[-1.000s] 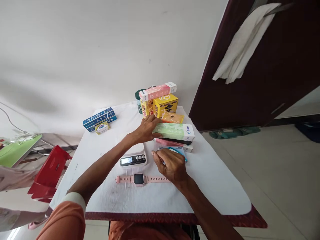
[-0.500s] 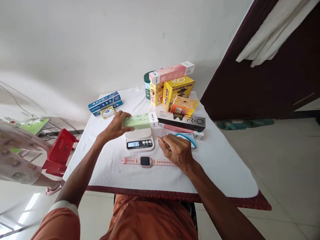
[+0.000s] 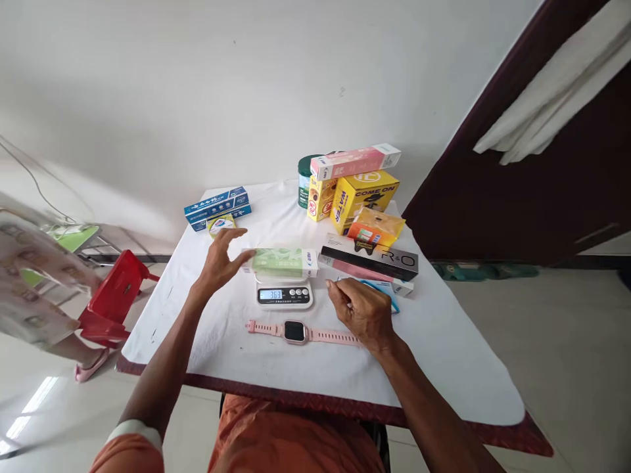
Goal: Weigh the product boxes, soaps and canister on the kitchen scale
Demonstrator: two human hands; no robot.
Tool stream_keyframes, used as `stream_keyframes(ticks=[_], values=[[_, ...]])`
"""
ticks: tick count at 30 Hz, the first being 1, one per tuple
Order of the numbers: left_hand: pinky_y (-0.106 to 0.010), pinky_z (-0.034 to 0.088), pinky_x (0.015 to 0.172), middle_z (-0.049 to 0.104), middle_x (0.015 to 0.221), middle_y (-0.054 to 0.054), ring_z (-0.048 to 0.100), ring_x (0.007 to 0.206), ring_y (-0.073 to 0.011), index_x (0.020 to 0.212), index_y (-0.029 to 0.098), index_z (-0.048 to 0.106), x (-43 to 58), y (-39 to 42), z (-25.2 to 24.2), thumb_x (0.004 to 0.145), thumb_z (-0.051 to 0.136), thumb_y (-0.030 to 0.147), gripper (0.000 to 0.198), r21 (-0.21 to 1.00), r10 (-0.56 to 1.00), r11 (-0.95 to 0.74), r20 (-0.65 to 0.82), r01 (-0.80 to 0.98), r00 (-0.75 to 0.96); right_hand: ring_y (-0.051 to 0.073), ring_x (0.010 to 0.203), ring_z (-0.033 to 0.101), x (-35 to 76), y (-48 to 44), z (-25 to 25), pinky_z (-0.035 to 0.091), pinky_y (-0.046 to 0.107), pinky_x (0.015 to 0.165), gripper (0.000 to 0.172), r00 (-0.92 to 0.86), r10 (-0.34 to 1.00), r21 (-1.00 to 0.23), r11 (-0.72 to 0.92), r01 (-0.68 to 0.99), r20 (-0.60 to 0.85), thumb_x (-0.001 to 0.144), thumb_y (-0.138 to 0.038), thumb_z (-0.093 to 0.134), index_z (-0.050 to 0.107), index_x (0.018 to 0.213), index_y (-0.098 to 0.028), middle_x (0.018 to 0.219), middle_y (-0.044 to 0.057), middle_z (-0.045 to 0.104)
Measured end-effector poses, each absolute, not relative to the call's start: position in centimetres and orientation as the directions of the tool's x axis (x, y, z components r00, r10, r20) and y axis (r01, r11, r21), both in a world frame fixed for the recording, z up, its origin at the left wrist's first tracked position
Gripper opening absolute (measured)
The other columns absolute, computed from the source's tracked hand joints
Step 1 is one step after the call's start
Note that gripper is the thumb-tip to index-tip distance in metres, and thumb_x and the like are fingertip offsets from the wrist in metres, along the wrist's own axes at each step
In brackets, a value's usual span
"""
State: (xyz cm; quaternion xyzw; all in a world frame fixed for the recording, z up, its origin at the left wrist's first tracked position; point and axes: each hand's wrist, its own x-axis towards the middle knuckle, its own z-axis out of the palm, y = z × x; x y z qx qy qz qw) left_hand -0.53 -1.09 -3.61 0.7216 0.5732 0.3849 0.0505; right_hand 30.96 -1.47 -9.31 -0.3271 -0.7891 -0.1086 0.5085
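A green and white carton (image 3: 280, 262) lies flat across a white digital kitchen scale (image 3: 284, 295), whose display reads 363. At the carton's left end is my left hand (image 3: 219, 266), open, thumb and fingers spread apart. Its thumb overlaps the carton's edge in view; I cannot tell whether they touch. My right hand (image 3: 362, 312) is curled into a loose fist right of the scale, and nothing shows in it. Partly hidden behind that fist is a blue and white pack (image 3: 387, 293). A pink smartwatch (image 3: 294, 332) lies stretched out in front of the scale, its strap end close to my right wrist.
Blue toothpaste cartons (image 3: 217, 205) and a small yellow box (image 3: 221, 225) sit at the back left. Back right are a yellow box (image 3: 365, 200), a pink carton (image 3: 355, 161), a green tin (image 3: 304, 182), an orange pack (image 3: 375, 226) and a black-and-silver carton (image 3: 369, 257). A person stands left by a red chair (image 3: 111, 299).
My left hand has let go of the green carton and drawn back left; the carton now rests on the scale. My right hand stays curled. The view has shifted slightly.
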Motion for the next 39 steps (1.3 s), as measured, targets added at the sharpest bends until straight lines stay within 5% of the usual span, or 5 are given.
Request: stream_keyframes(ticks=[7, 14, 21, 30, 39], values=[[-0.038, 0.054, 0.091, 0.073, 0.111, -0.009, 0.069, 0.102, -0.0212, 0.118, 0.021, 0.067, -1.8, -2.5, -7.8, 0.102, 0.057, 0.050, 0.035, 0.719, 0.642, -0.244, 0.623, 0.651, -0.447, 0.008, 0.048, 0.040, 31.0, -1.4, -9.6, 0.031, 0.026, 0.052, 0.041, -0.283, 0.406, -0.147, 0.757, 0.637, 0.869, 0.097, -0.017, 0.067, 0.044, 0.064, -0.021, 0.053, -0.008, 0.044], [-0.044, 0.050, 0.102, 0.068, 0.123, -0.011, 0.064, 0.118, -0.0259, 0.128, 0.023, 0.062, 0.5, -2.9, -6.8, 0.099, 0.063, 0.050, 0.040, 0.509, 0.777, -0.339, 0.626, 0.791, -0.070, 0.008, 0.047, 0.041, 31.0, -1.1, -9.6, 0.032, 0.025, 0.052, 0.039, -0.300, 0.384, -0.119, 0.765, 0.632, 0.873, 0.098, -0.017, 0.066, 0.045, 0.065, -0.021, 0.053, -0.008, 0.044], [-0.055, 0.036, 0.118, 0.063, 0.135, -0.016, 0.057, 0.131, -0.0327, 0.143, 0.021, 0.053, 3.5, -1.0, -4.8, 0.094, 0.072, 0.046, 0.059, 0.245, 0.898, -0.410, 0.277, 0.879, 0.342, 0.008, 0.047, 0.041, 31.2, -1.2, -9.6, 0.033, 0.025, 0.052, 0.037, -0.322, 0.376, -0.109, 0.780, 0.616, 0.869, 0.098, -0.017, 0.066, 0.046, 0.067, -0.021, 0.053, -0.008, 0.045], [-0.045, 0.050, 0.101, 0.062, 0.124, -0.013, 0.062, 0.113, -0.0285, 0.136, 0.021, 0.055, -0.2, 0.4, -3.9, 0.097, 0.066, 0.046, 0.048, 0.386, 0.924, -0.365, 0.259, 0.847, 0.280, 0.007, 0.047, 0.041, 31.1, -1.2, -9.3, 0.033, 0.023, 0.052, 0.037, -0.330, 0.362, -0.093, 0.784, 0.614, 0.872, 0.097, -0.015, 0.068, 0.046, 0.067, -0.021, 0.053, -0.008, 0.045], [-0.051, 0.039, 0.110, 0.056, 0.134, -0.017, 0.051, 0.128, -0.0358, 0.136, 0.019, 0.056, -8.3, 8.4, -1.3, 0.091, 0.068, 0.031, 0.048, 0.151, 0.963, 0.073, 0.245, 0.986, -0.109, 0.007, 0.047, 0.040, 30.8, -1.3, -9.6, 0.033, 0.024, 0.052, 0.038, -0.337, 0.384, -0.113, 0.787, 0.607, 0.860, 0.097, -0.015, 0.068, 0.046, 0.066, -0.021, 0.053, -0.008, 0.045]])
